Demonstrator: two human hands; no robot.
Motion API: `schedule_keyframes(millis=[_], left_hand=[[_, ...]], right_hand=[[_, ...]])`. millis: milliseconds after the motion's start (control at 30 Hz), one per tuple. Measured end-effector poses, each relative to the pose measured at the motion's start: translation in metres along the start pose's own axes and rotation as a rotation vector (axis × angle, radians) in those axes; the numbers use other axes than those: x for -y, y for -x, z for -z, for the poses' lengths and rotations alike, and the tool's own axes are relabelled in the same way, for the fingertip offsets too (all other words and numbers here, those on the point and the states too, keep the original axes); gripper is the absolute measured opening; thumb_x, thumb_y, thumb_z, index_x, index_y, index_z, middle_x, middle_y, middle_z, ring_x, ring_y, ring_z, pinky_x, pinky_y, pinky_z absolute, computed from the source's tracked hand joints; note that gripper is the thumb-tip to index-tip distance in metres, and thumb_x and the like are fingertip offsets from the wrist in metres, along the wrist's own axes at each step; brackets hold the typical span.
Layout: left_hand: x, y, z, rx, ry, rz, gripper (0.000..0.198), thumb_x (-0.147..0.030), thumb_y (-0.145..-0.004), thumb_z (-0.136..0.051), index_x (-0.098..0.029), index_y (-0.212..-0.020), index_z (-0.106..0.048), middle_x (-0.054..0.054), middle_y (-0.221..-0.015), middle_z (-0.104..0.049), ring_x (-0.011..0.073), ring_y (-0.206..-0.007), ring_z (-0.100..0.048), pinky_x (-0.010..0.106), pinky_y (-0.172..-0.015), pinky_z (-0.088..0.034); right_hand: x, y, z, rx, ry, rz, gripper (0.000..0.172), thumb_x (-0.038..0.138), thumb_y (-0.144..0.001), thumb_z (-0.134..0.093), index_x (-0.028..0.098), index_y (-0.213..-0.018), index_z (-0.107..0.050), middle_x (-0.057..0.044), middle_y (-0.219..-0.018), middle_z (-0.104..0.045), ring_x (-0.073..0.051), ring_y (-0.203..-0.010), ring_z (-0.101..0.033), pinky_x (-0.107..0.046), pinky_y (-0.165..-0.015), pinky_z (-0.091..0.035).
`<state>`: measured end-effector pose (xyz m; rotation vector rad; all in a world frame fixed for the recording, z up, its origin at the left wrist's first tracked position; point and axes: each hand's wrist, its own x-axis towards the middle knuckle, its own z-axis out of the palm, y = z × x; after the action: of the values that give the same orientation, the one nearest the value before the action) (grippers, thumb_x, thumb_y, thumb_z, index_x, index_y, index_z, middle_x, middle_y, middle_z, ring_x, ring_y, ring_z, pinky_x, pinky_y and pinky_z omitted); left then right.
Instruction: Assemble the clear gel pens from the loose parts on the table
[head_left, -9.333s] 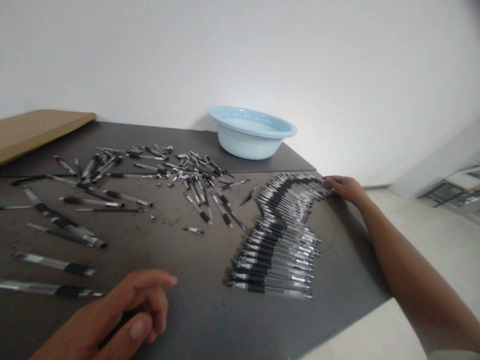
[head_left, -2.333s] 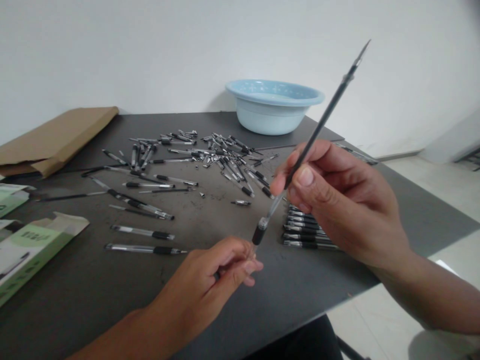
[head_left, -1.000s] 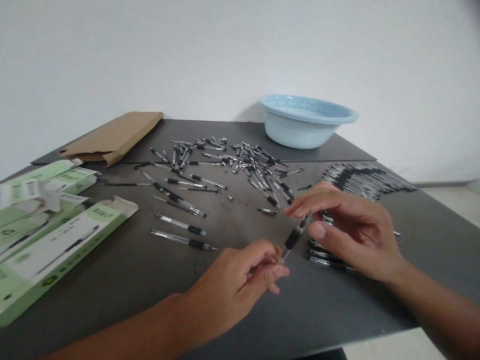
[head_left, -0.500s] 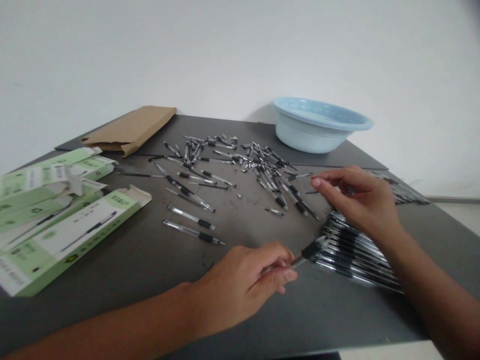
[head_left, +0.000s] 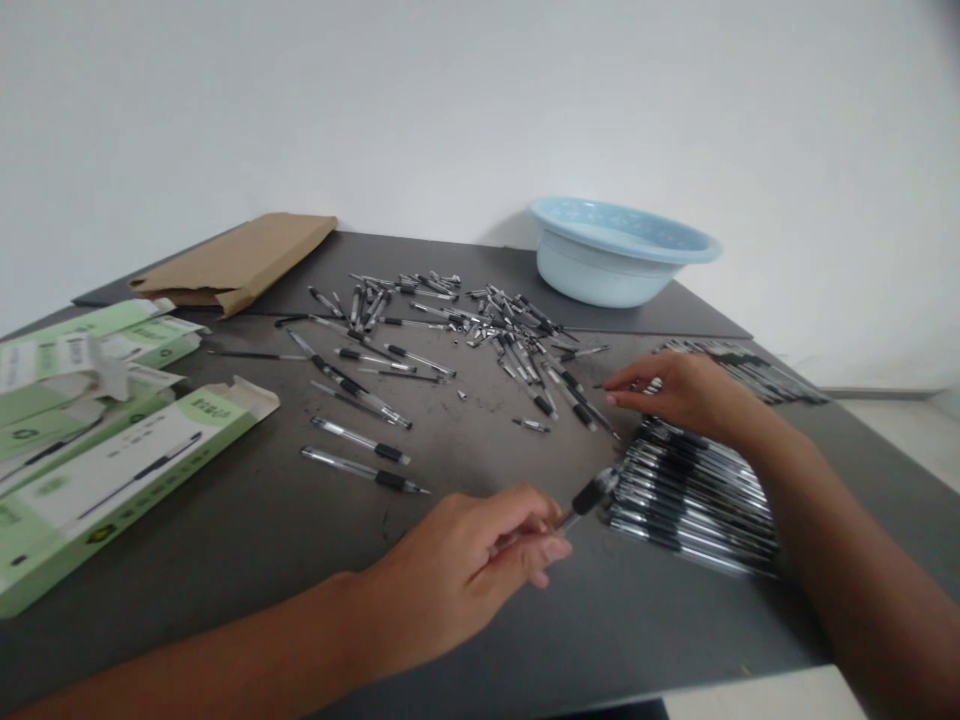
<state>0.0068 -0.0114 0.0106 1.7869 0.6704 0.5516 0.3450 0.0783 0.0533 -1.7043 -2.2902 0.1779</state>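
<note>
My left hand (head_left: 487, 565) pinches a clear pen barrel (head_left: 592, 497) with a black rubber grip, its grip end tilted up to the right. Above the near pens, my right hand (head_left: 671, 395) has thumb and forefinger close together at a thin dark pen refill (head_left: 599, 387), only whose end shows. Beneath that hand lies a neat row of pens (head_left: 675, 510) with black grips, side by side. Left of it is a scattered heap of pen parts (head_left: 517, 330). Two pen barrels (head_left: 360, 440) lie apart, left of centre.
Green and white pen boxes (head_left: 142, 460) are stacked at the left. A brown paper envelope (head_left: 240, 260) lies behind them. The light blue basin (head_left: 615, 265) stands at the back right, near the wall. Another row of pens (head_left: 772, 372) lies at the right edge.
My right hand has lowered towards the table, bringing its fingertips to the thin refill. My left hand keeps the pen barrel. The whole view has shifted slightly, so things appear further left.
</note>
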Motion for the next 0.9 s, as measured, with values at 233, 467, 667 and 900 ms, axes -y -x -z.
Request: schedule_keyframes(millis=[233,467,667,900], left_hand=[[0.000,-0.002,-0.001,-0.009,0.051,0.035,0.025,-0.043,-0.111,-0.053,-0.020,-0.105,-0.063,0.005,-0.111,-0.083,0.0153,-0.087,-0.081,0.023,-0.069,-0.055],[0.005,-0.002,-0.002,-0.003,0.114,0.079,0.023,-0.042,-0.113,-0.045,-0.024,-0.111,-0.058,0.003,-0.122,-0.080,0.0142,-0.088,-0.081,0.020,-0.062,-0.056],[0.007,-0.003,-0.003,-0.001,0.155,0.105,0.027,-0.047,-0.113,-0.042,-0.025,-0.112,-0.058,0.004,-0.125,-0.079,0.0152,-0.089,-0.081,0.020,-0.062,-0.056],[0.005,-0.004,-0.002,0.006,0.170,0.150,0.026,-0.045,-0.113,-0.043,-0.025,-0.112,-0.059,0.004,-0.127,-0.078,0.0157,-0.092,-0.081,0.021,-0.063,-0.055]], right_hand=[[-0.024,-0.001,0.000,-0.009,0.037,-0.024,0.022,0.043,-0.090,-0.073,0.032,-0.103,-0.087,-0.001,-0.093,-0.084,-0.023,-0.080,-0.077,-0.034,-0.072,-0.057],[-0.048,-0.008,-0.006,-0.041,0.078,0.048,0.029,0.043,-0.095,-0.066,0.028,-0.111,-0.085,-0.005,-0.108,-0.084,-0.027,-0.095,-0.078,-0.040,-0.088,-0.059],[-0.056,-0.017,-0.015,-0.025,0.117,0.137,0.026,0.040,-0.096,-0.065,0.028,-0.107,-0.086,-0.006,-0.110,-0.084,-0.030,-0.103,-0.077,-0.046,-0.100,-0.055],[-0.049,-0.018,-0.016,-0.008,0.127,0.137,0.024,0.037,-0.096,-0.066,0.027,-0.100,-0.087,-0.005,-0.109,-0.084,-0.030,-0.104,-0.076,-0.045,-0.102,-0.052]])
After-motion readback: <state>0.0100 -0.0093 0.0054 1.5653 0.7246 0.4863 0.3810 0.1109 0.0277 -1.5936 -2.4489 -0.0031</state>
